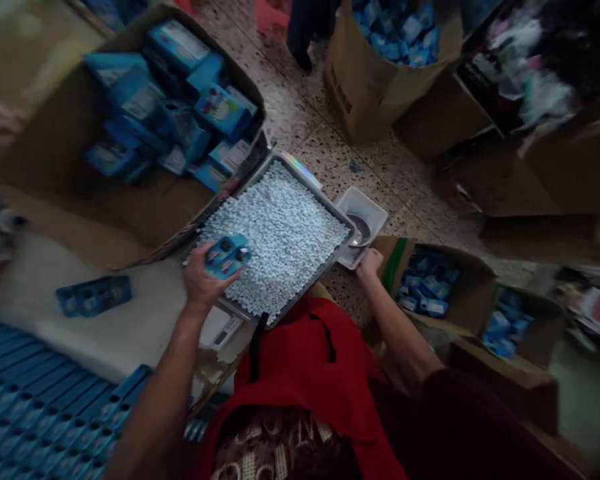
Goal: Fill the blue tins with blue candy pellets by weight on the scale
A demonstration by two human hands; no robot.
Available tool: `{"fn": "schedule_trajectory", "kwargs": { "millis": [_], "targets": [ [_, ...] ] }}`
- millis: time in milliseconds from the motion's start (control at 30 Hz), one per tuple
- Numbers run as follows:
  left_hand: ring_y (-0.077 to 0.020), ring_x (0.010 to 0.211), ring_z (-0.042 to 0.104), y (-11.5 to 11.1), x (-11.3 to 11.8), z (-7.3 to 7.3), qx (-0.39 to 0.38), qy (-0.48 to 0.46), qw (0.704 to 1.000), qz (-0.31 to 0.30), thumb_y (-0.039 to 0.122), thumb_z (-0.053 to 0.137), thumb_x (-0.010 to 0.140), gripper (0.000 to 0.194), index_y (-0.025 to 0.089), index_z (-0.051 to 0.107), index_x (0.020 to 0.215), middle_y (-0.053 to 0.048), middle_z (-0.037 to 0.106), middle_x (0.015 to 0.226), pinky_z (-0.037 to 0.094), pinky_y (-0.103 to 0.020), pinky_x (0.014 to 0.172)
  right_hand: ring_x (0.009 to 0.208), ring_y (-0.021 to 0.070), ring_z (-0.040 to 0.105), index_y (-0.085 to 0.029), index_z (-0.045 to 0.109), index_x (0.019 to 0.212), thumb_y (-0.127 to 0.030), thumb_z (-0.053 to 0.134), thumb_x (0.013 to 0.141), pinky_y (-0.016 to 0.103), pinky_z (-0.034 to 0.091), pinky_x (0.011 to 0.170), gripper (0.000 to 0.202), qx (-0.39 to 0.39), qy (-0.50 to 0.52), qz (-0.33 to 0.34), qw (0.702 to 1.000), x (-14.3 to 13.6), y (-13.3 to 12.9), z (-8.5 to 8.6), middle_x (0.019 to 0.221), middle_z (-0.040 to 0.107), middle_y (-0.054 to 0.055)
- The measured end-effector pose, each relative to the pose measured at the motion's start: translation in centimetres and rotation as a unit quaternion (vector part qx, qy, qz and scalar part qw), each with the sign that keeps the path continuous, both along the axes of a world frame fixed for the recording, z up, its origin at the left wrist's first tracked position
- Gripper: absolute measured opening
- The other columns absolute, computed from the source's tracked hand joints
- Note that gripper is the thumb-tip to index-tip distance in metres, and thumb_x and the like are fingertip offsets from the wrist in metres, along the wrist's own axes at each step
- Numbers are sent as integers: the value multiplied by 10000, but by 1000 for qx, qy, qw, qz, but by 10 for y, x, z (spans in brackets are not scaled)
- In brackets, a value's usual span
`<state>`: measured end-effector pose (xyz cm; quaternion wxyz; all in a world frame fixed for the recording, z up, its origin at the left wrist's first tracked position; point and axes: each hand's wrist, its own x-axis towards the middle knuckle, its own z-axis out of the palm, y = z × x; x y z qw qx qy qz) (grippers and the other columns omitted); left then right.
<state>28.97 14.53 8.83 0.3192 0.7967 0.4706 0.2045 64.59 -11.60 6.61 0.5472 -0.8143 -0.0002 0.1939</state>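
Observation:
Over the left side of a grey tray (339,212) full of small whitish pellets (285,227), my left hand (203,283) holds a small blue carton (229,255) with two round holes in its top. My right hand (370,263) is closed at the near corner of a small white plastic container (375,210), right of the tray. Inside that container lies a round metal scoop or bowl (359,230). Whether my right fingers grip its handle or the container's edge cannot be made out.
A large cardboard box (55,160) of blue cartons stands at upper left. Rows of cartons (35,407) fill the lower left, with another carton (94,295) beside them. More cardboard boxes (360,87) stand right. Someone's foot (300,57) is on the speckled floor.

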Motion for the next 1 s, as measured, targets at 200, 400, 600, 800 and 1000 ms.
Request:
{"fn": "schedule_trajectory", "kwargs": {
  "millis": [200,400,600,800,1000],
  "targets": [
    [-439,1353,837,-9,47,-10,-9,42,999,-6,406,1057,763,792,257,684,1446,-170,836,1417,685,-663,1225,901,274,629,-272,670,1135,-724,734,838,477,603,897,544,-61,-53,121,989,5,0,-28,961,624,25],
    [-394,1398,824,-11,20,-9,-4,51,999,13,296,1084,779,823,220,672,1487,-164,825,1466,668,-588,1276,1397,436,656,-246,793,1209,-606,823,810,669,452,1354,538,-70,-126,329,933,-28,50,-57,1363,758,214],
    [-403,1343,845,-20,-9,-23,-22,40,998,51,405,1118,756,856,237,687,1476,-145,842,1442,702,-575,1227,1639,490,483,-234,814,1232,-550,807,900,727,295,1440,458,-104,-100,374,916,-91,124,-74,1631,649,264],
    [-415,1364,835,-30,-16,-39,-28,21,993,113,464,1122,757,879,253,677,1485,-148,830,1461,693,-567,1233,962,295,694,-293,689,891,-720,916,748,421,631,873,504,19,111,355,928,-93,175,-54,896,706,47],
    [-388,1338,844,-27,-2,-41,-40,9,996,79,381,1117,743,891,246,684,1509,-149,836,1447,700,-536,1205,643,186,568,-289,678,909,-770,845,784,318,490,543,524,157,316,310,883,-98,188,4,808,711,30]
  ]
}}
